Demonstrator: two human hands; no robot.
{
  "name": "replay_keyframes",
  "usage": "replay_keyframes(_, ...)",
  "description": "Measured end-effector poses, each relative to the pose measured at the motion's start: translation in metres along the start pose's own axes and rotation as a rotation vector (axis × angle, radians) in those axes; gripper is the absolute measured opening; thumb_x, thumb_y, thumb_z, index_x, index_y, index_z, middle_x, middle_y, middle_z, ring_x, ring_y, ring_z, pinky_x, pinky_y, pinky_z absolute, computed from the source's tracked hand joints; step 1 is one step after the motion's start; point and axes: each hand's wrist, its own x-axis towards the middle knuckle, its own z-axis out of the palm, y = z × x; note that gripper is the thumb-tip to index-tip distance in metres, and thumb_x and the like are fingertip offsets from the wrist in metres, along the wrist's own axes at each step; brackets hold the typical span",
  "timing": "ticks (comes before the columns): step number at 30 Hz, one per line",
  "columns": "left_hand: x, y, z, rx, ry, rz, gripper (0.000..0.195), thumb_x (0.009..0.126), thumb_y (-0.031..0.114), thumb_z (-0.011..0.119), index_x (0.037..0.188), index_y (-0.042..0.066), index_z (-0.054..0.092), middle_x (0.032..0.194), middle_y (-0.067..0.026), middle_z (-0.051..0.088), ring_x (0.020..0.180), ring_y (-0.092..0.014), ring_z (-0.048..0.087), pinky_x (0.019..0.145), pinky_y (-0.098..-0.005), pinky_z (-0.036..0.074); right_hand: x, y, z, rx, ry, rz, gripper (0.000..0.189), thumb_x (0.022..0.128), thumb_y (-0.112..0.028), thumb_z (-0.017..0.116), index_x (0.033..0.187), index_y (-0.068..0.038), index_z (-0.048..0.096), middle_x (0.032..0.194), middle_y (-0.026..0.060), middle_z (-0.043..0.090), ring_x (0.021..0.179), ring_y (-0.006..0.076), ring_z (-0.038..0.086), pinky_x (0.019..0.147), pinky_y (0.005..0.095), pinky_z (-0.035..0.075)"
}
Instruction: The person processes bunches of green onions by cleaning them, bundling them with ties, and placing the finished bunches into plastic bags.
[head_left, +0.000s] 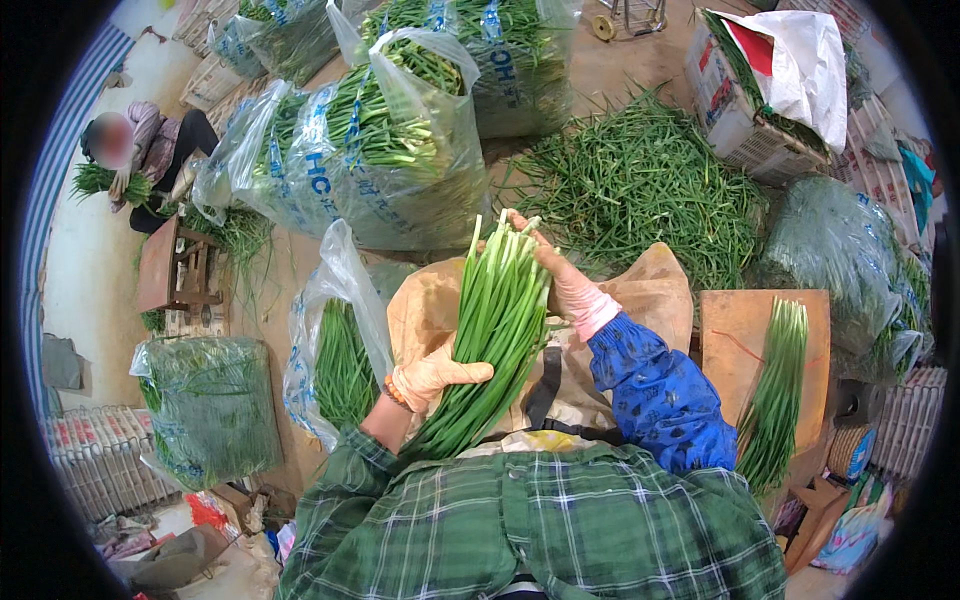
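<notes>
Over my lap I hold a thick bunch of garlic chives (499, 315), its pale cut ends pointing away from me and its green leaf ends towards my shirt. My left hand (437, 377), in a thin glove with a beaded bracelet at the wrist, is closed on the lower left of the bunch, thumb across the front. My gloved right hand (574, 289) is cupped along the upper right side by the pale ends; some of its fingers are hidden behind the stems. A brown apron (652, 292) covers my knees. Another chive bunch (776, 397) lies on a wooden board (724, 360) to the right.
Left of my knees stands an open plastic bag (341, 277) of chives. Large filled bags (322, 176) and a loose leaf heap (645, 180) lie ahead. A full crate (742, 127) stands far right. Another person (154, 142) holds greens beside a wooden stool (161, 262).
</notes>
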Motion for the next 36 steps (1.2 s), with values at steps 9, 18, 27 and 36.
replay_keyframes(9,0.021,0.06,0.037,0.511,0.208,0.228,0.066,0.071,0.042,0.055,0.118,0.001,0.032,0.112,-0.0103,0.044,0.102,-0.02,0.043,0.084,-0.0307,0.035,0.001,-0.018,0.013,-0.04,-0.012,0.044,0.057,0.073,-0.02,0.062,0.121,-0.008,0.034,0.102,0.0034,0.051,0.094,0.0136,0.048,0.086,0.0264,0.036)
replay_keyframes(18,0.05,0.088,0.041,1.297,0.275,-0.066,0.078,0.07,0.059,0.044,0.116,-0.002,0.029,0.093,-0.0196,0.055,0.086,-0.027,0.055,0.075,-0.0317,0.041,0.005,-0.038,0.04,-0.135,0.277,-0.039,0.05,0.067,-0.004,0.063,0.112,-0.006,0.04,0.085,0.0079,0.056,0.075,0.0155,0.056,0.07,0.0256,0.044)
replay_keyframes(27,0.053,0.05,-0.035,1.477,0.378,-0.042,0.061,0.065,0.025,0.06,0.116,0.002,0.036,0.11,-0.0171,0.046,0.102,-0.028,0.045,0.084,-0.0363,0.037,-0.021,-0.143,0.047,-0.611,0.378,-0.755,0.043,0.067,-0.011,0.063,0.106,-0.007,0.045,0.079,0.0104,0.059,0.071,0.0149,0.056,0.066,0.0259,0.045)
replay_keyframes(36,0.031,0.075,0.051,-0.372,-0.083,0.151,0.068,0.074,0.051,0.05,0.119,0.002,0.035,0.112,-0.0115,0.046,0.102,-0.021,0.045,0.086,-0.03,0.036,-0.033,-0.11,0.084,-1.732,-0.082,-1.123,0.031,0.066,-0.009,0.06,0.097,-0.008,0.054,0.089,0.0095,0.056,0.082,0.0223,0.056,0.076,0.0351,0.046)
